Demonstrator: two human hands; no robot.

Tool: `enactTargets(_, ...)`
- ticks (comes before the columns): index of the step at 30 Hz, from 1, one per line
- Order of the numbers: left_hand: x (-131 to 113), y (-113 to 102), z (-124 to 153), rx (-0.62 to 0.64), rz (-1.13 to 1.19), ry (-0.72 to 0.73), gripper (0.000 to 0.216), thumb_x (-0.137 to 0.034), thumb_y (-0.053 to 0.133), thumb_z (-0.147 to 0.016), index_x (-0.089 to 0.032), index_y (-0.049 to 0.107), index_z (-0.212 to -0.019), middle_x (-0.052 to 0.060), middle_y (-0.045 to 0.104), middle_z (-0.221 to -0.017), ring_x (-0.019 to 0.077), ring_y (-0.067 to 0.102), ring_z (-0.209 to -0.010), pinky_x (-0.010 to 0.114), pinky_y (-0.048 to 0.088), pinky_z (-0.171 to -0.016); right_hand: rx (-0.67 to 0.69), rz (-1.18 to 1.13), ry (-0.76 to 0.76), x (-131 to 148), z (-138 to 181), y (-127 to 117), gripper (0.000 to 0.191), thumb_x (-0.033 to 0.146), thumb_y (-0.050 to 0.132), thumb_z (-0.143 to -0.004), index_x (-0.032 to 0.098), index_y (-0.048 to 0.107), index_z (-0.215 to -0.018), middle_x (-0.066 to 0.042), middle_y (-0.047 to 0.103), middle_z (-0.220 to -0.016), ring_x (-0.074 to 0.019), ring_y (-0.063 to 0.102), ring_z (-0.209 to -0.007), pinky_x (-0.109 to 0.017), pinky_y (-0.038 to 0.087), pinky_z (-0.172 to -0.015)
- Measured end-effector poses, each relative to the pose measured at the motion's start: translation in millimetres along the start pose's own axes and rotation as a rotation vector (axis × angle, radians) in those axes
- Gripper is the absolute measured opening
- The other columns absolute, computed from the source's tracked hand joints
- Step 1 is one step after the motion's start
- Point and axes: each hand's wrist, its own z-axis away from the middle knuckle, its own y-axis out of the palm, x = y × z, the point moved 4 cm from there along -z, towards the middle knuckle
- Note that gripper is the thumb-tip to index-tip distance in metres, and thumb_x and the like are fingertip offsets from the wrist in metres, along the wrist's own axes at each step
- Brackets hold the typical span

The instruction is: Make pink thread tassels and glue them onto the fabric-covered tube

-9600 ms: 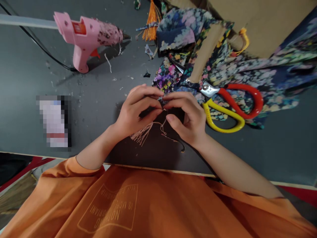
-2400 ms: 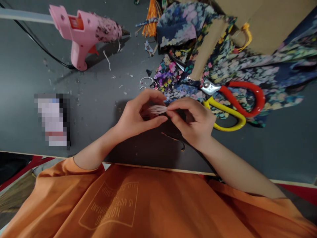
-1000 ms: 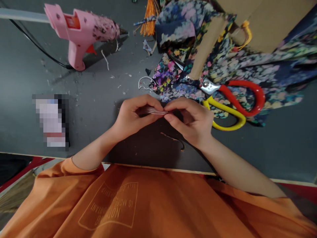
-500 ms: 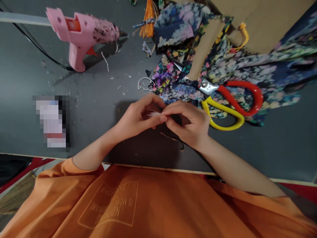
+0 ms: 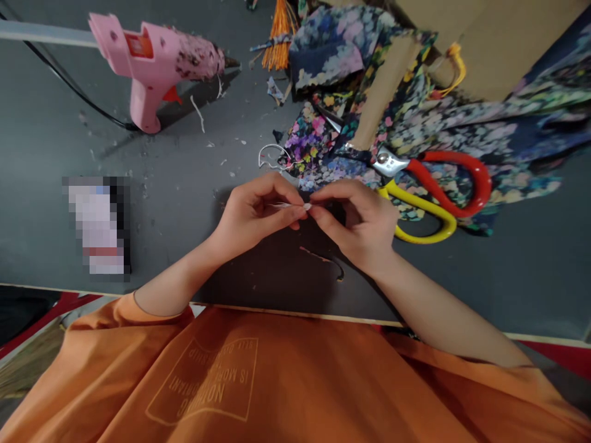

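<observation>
A small tuft of white threads [image 5: 281,205] lies in the grasp of my left hand [image 5: 256,212], pinched between thumb and forefinger, its loose strands pointing left into the palm. Its white tip [image 5: 307,207] pokes out between my two hands. My right hand [image 5: 362,221] pinches at that tip with thumb and forefinger; whether it grips firmly is hard to see. Both hands hover over the grey table [image 5: 175,203]. Just beyond my right hand lie scissors [image 5: 436,184] with one red and one yellow handle, resting on floral fabric [image 5: 318,141].
A pink glue gun [image 5: 152,61] with a cord lies at the back left. A blurred-out phone-like object [image 5: 96,227] is at the left. An orange tassel [image 5: 277,43], brown cardboard [image 5: 498,43] and a white thread loop [image 5: 272,157] lie farther back. A dark strip [image 5: 323,257] lies nearer me.
My fingertips have drawn slightly apart, so the white tip now shows between them. The white strands in my left hand look narrower and straighter.
</observation>
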Motion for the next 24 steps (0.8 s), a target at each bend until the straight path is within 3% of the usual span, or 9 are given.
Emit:
enactTargets(5,-0.5,-2.4,-0.4,-0.030,-0.029,0.016,0.013,-0.026,0.074,-0.080,-0.018,0.065,-0.079,-0.002,0.066,-0.075,0.0057,0.067,-0.063,0.015,0.059,-0.058,0.003,0.041,-0.029,5.5,-4.5,-1.9,0.008,0.015,0.062,-0.085,0.022,0.063,-0.083,0.003,0.066,-0.070,-0.0086,0.060,-0.060,-0.023,0.047,-0.054)
enactTargets(18,5.7,-8.9,0.0,-0.096,-0.006,0.027,0.011,-0.025,0.073,-0.082,-0.020,0.063,-0.082,-0.003,0.066,-0.078,0.0059,0.066,-0.067,0.014,0.058,-0.055,-0.048,-0.002,-0.023,1.1,-2.0,-3.5,0.009,0.015,0.059,-0.086,0.024,0.062,-0.086,0.002,0.064,-0.074,-0.0105,0.059,-0.065,-0.025,0.048,-0.058)
enactTargets(24,-1.4,-7.4,0.8,-0.098,-0.078,0.068,0.006,-0.026,0.065,-0.088,-0.020,0.067,-0.087,-0.002,0.068,-0.080,0.0057,0.067,-0.065,0.018,0.060,-0.062,0.038,0.164,-0.162,6.0,-4.8,0.1,0.004,0.021,0.065,-0.083,0.023,0.065,-0.086,-0.005,0.069,-0.087,-0.0194,0.067,-0.083,-0.039,0.054,-0.078)
